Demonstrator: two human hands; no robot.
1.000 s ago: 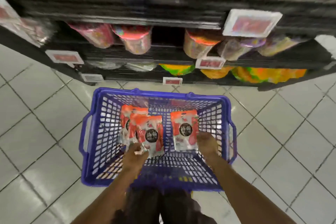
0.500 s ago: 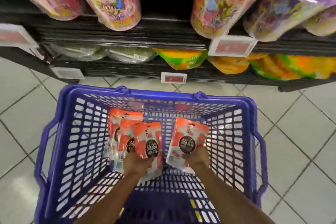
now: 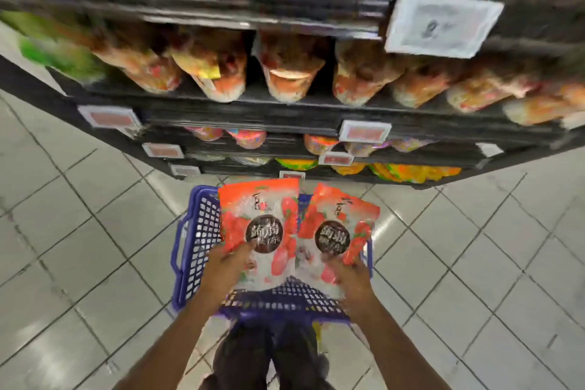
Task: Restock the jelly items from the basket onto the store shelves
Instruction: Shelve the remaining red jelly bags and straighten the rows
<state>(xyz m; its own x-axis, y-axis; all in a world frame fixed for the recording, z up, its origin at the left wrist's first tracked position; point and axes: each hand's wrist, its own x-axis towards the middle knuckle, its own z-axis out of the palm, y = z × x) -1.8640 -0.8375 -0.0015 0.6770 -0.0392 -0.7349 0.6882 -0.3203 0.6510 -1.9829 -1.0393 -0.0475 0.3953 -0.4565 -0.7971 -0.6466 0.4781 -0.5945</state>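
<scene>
My left hand (image 3: 228,266) grips the lower edge of a red-and-white jelly pouch (image 3: 259,218) with a dark round label. My right hand (image 3: 349,275) holds a second matching jelly pouch (image 3: 340,225) by its bottom. Both pouches are raised above the blue plastic basket (image 3: 196,241) on the floor and hide most of its inside. The black store shelves (image 3: 285,111) rise just beyond the basket, with rows of blurred orange bags on the tier (image 3: 288,73) above the pouches.
White price tags (image 3: 441,24) hang on the shelf edges. Lower tiers hold colourful tubs (image 3: 250,138) and yellow-orange bags (image 3: 411,172). Grey tiled floor (image 3: 79,247) lies on both sides of the basket. My dark trouser legs (image 3: 269,355) stand right behind it.
Both hands have lifted a pouch each up out of the basket. The view has pulled back and tilted up, so higher shelf tiers show.
</scene>
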